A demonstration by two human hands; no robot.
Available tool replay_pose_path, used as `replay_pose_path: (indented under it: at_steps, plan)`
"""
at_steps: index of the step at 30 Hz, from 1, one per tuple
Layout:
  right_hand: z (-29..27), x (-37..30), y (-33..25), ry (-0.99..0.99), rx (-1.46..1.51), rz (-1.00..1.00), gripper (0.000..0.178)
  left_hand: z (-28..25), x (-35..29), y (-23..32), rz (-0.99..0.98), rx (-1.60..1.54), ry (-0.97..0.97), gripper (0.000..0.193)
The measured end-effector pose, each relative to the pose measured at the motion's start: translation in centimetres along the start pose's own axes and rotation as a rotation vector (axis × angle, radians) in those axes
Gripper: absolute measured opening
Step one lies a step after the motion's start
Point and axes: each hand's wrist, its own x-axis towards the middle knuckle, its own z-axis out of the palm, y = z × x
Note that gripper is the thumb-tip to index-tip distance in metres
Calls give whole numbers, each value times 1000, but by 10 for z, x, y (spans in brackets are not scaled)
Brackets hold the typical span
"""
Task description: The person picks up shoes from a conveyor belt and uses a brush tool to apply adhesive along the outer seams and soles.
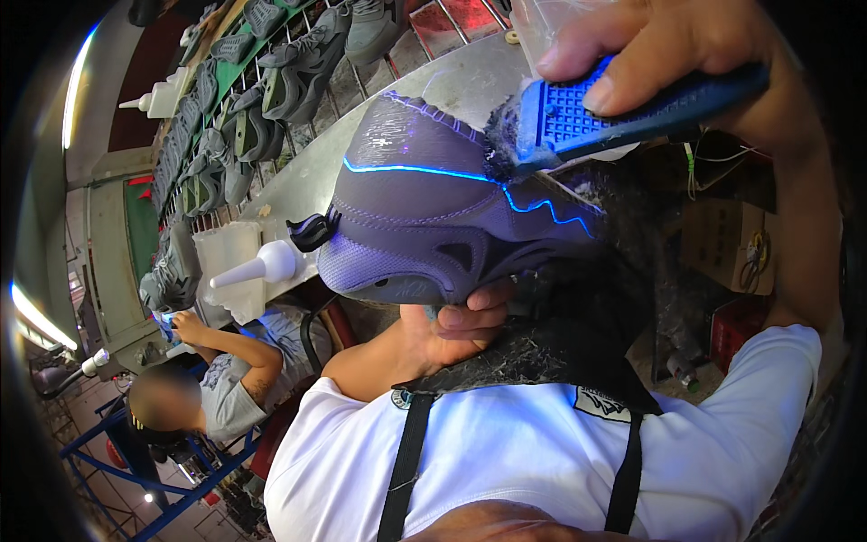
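Observation:
My left hand (470, 318) is closed on a grey shoe upper (406, 203), gripping it from below near its collar side. The upper lies on its side in front of my chest, with stitching along its edge and a glowing blue line running across it. A black strap loop (312, 231) sticks out at its left end. From the upper right my right hand (659, 54) grips a blue plastic brush (578, 113). The dark, frayed bristles (502, 135) touch the upper's lower edge, above the glowing line. My left palm is hidden behind the upper.
A metal bench (461, 81) lies beyond the upper. A white squeeze bottle (271, 262) with a long nozzle points left. Several grey shoes (298, 72) line a rack at upper left. A co-worker (244, 370) sits at left, and a cardboard box (727, 244) stands at right.

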Motion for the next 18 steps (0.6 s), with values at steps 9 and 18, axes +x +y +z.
replay_pose_path:
  at_steps: [9,18]
  plan:
    - [22,-72,-21,271,-93,321,27,19,-6,49,395,610,9,41]
    - [76,-160,-18,860,-116,70,16,72,-4,177,1395,1838,341,51]
